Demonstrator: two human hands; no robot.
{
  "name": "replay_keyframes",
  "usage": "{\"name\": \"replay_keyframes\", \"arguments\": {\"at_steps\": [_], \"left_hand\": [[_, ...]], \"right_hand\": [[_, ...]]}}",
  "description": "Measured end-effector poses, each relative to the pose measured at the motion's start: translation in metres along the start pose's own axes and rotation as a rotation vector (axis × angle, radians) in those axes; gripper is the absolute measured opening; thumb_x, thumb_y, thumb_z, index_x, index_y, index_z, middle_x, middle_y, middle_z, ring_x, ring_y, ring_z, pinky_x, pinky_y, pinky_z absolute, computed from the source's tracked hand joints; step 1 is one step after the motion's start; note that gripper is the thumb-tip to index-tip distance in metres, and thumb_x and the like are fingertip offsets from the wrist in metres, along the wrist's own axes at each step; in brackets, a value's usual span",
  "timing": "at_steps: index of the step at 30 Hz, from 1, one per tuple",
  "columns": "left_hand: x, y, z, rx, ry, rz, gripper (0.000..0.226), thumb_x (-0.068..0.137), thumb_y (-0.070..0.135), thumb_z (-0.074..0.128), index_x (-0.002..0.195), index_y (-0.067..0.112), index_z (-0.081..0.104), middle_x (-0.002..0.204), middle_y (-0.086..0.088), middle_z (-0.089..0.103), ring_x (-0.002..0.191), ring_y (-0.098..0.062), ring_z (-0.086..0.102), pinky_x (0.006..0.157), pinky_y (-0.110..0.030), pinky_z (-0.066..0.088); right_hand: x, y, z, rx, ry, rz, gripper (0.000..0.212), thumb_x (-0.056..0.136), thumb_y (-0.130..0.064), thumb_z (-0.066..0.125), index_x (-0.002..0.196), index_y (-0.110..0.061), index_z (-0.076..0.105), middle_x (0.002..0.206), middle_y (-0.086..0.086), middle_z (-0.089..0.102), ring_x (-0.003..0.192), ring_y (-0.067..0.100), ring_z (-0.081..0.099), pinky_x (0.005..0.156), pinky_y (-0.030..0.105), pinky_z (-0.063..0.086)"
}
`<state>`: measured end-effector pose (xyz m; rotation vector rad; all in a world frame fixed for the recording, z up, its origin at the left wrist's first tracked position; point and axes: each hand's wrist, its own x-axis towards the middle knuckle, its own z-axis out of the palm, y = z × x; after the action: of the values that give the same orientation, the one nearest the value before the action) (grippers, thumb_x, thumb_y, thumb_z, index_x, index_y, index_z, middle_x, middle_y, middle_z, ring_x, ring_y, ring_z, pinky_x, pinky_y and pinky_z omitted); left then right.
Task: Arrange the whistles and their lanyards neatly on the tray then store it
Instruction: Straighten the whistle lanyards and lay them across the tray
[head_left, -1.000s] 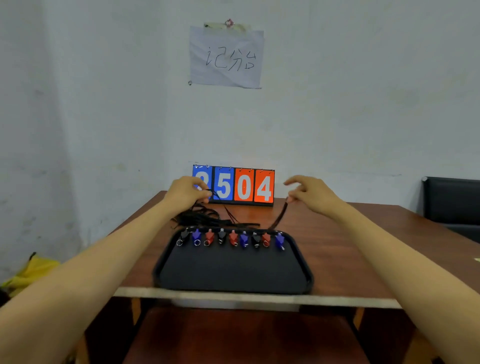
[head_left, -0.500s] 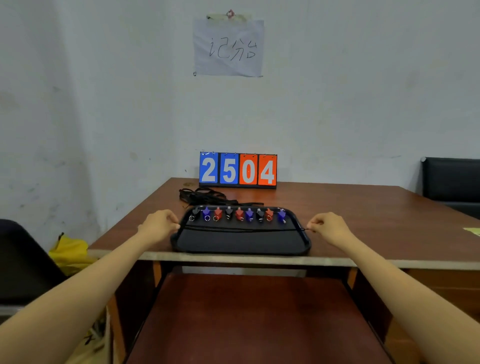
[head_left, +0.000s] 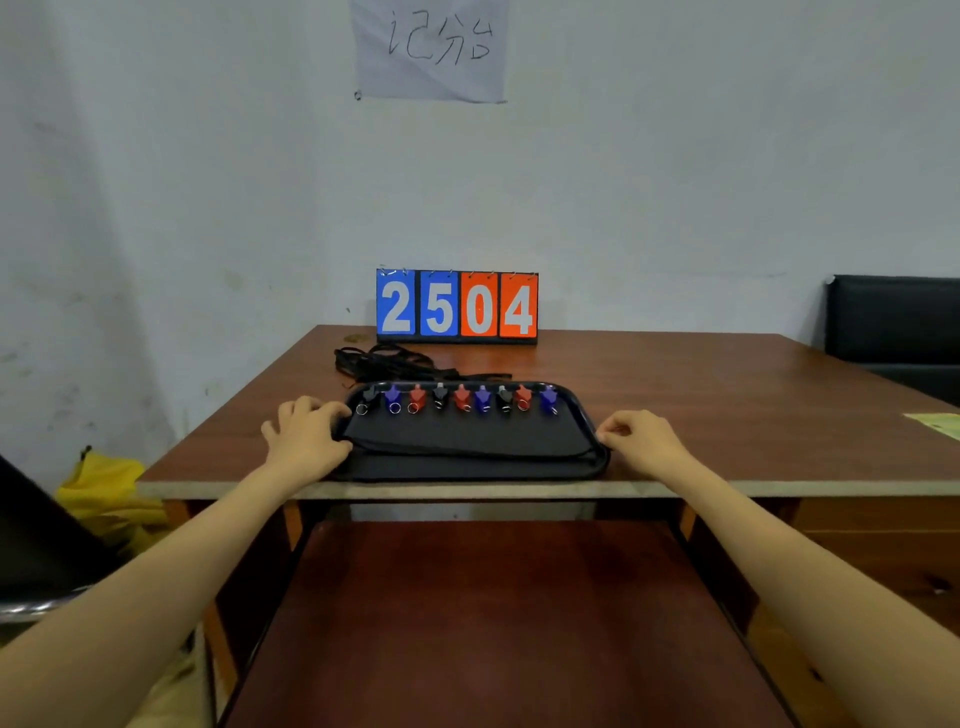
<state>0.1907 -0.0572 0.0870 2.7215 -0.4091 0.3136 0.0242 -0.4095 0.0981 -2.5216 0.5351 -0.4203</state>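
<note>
Both hands at the tray's ends, one lanyard laid across it.

The left hand rests with fingers loosely spread on the left rim of the black tray. The right hand is curled at the right rim, thumb and forefinger pinching the end of a thin black lanyard that sags across the tray. Nine whistles, black, blue and red, stand in a row along the tray's far rim. The tray sits at the near edge of the counter. A heap of lanyards lies just behind it, and at the far edge is a flip scoreboard reading 2504. A wall paper reads 记分台.
</note>
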Motion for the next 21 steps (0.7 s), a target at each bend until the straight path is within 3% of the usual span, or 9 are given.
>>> {"name": "replay_keyframes", "arguments": {"at_steps": [4, 8, 13, 21], "left_hand": [[0.001, 0.006, 0.003, 0.043, -0.031, 0.163, 0.041, 0.088, 0.032, 0.057, 0.129, 0.037, 0.051, 0.140, 0.002, 0.046, 0.134, -0.024, 0.031, 0.112, -0.056, 0.010], [-0.002, 0.013, 0.005, 0.062, -0.129, 0.192, 0.034, 0.093, 0.038, 0.051, 0.127, 0.035, 0.054, 0.133, 0.007, 0.055, 0.133, -0.018, 0.037, 0.111, -0.058, 0.001], [-0.005, 0.018, -0.003, 0.062, -0.111, 0.174, 0.021, 0.095, 0.033, 0.050, 0.104, 0.033, 0.069, 0.119, 0.010, 0.062, 0.121, -0.016, 0.049, 0.112, -0.055, 0.006], [-0.005, 0.014, -0.007, -0.007, -0.061, 0.176, 0.019, 0.094, 0.034, 0.050, 0.101, 0.032, 0.068, 0.112, 0.009, 0.062, 0.115, -0.017, 0.051, 0.111, -0.053, 0.010]], "right_hand": [[-0.001, -0.003, 0.003, -0.067, 0.038, -0.087, 0.017, 0.088, -0.019, 0.060, 0.099, -0.016, 0.072, 0.109, 0.002, 0.069, 0.109, 0.018, 0.058, 0.094, 0.034, 0.045], [0.000, -0.010, 0.007, -0.155, -0.022, -0.133, 0.016, 0.088, -0.027, 0.061, 0.096, -0.023, 0.075, 0.102, -0.004, 0.071, 0.099, 0.014, 0.062, 0.091, 0.041, 0.052], [-0.001, -0.012, 0.009, -0.230, -0.074, -0.086, 0.014, 0.089, -0.026, 0.060, 0.086, -0.025, 0.074, 0.097, -0.004, 0.071, 0.095, 0.017, 0.061, 0.089, 0.045, 0.051], [-0.003, -0.024, 0.007, -0.232, -0.022, -0.128, 0.015, 0.090, -0.031, 0.060, 0.097, -0.023, 0.070, 0.094, -0.006, 0.059, 0.094, 0.016, 0.056, 0.087, 0.039, 0.050]]}}
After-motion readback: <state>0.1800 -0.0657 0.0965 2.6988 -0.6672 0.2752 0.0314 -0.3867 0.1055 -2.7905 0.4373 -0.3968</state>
